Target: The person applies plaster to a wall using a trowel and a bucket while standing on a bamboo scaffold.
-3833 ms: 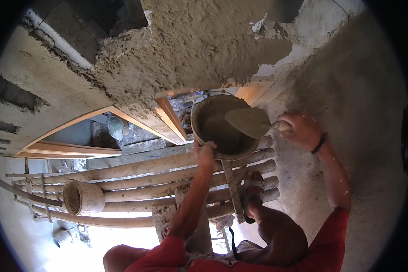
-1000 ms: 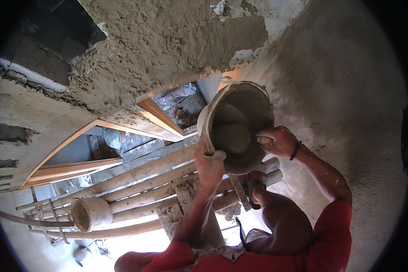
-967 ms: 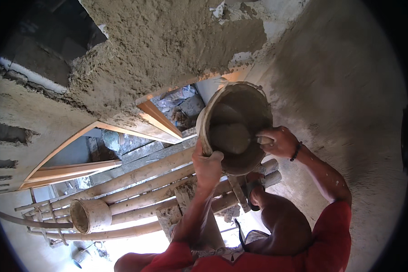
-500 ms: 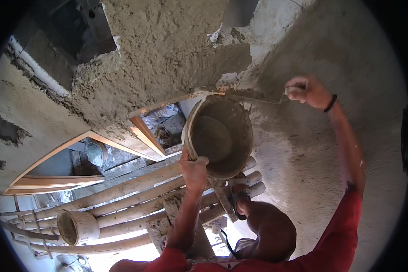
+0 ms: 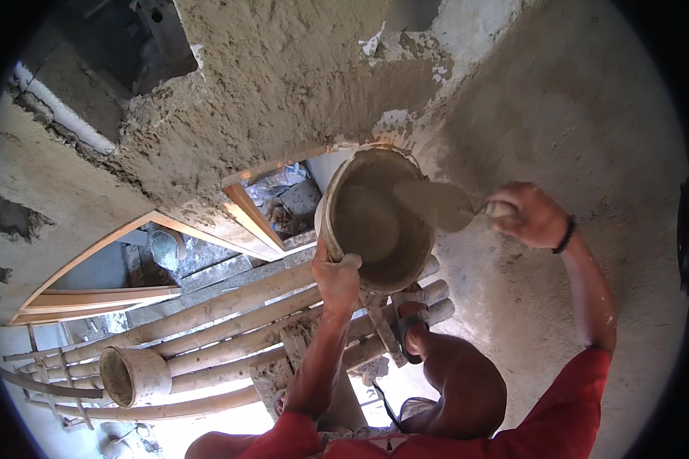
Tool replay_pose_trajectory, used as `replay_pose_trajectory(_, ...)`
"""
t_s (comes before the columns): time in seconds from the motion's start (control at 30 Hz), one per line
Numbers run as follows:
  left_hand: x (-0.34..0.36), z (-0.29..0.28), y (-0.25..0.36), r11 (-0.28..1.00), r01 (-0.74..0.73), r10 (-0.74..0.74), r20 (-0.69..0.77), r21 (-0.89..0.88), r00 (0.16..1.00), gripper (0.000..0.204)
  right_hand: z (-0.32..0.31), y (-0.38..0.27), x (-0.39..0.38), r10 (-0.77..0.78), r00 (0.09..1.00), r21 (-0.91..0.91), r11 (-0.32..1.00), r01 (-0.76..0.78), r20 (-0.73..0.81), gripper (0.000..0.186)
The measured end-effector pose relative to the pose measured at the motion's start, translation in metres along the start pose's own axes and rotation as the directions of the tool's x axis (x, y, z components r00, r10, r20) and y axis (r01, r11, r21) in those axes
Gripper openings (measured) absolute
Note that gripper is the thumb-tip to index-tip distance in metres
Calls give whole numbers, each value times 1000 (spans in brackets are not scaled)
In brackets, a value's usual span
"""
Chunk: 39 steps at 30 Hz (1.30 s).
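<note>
My left hand (image 5: 337,275) grips the left rim of a mortar-smeared round bucket (image 5: 371,229) tilted toward me, with some wet grey mortar in its bottom. My right hand (image 5: 532,214) is closed on the wooden handle of a trowel (image 5: 444,205); the blade, blurred by motion, is over the bucket's right rim. Just above the bucket is a rough band of grey plaster (image 5: 260,92) with ragged openings, and a smoother plastered wall (image 5: 566,115) is to the right.
My sandalled foot (image 5: 409,329) rests on a scaffold of bamboo poles (image 5: 207,324), where a second bucket (image 5: 135,376) lies toward the left and a rough board (image 5: 272,375) crosses under me. Bright gaps show below the poles. Wood-framed openings (image 5: 245,214) show rubble beyond.
Since half a second ago my right hand has come down with the trowel, its blade now flat across the bucket's edge. My left hand has lifted the bucket slightly up and rightward.
</note>
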<state>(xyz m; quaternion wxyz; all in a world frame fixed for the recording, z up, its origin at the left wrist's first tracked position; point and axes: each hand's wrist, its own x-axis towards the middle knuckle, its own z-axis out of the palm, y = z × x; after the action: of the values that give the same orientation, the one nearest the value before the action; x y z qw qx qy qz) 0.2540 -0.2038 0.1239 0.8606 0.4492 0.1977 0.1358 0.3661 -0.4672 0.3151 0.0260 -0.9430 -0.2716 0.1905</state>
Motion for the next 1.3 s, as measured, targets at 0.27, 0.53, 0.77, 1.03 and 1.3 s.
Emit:
replay_pose_trajectory(0.27,-10,5,-10,937,-136,132,36,321,991,62,90,-29,41,-52,997,-557,831,15,-50,31)
replay_pose_trajectory(0.53,-10,9,-2,894,-192,171,89,405,981,68,165,-12,56,-88,996,101,991,84,36,41)
replay_pose_trajectory(0.77,-2,12,8,1000,-15,15,-30,21,999,61,133,-12,32,-137,962,229,954,193,-238,38)
replay_pose_trajectory(1.03,2,0,-6,996,32,-38,-61,-84,997,59,3,-18,-5,-124,977,256,952,166,-173,32)
replay_pose_trajectory(1.3,0,-2,-21,999,23,-26,-74,-43,997,57,-77,68,35,36,805,-112,986,-125,-592,32)
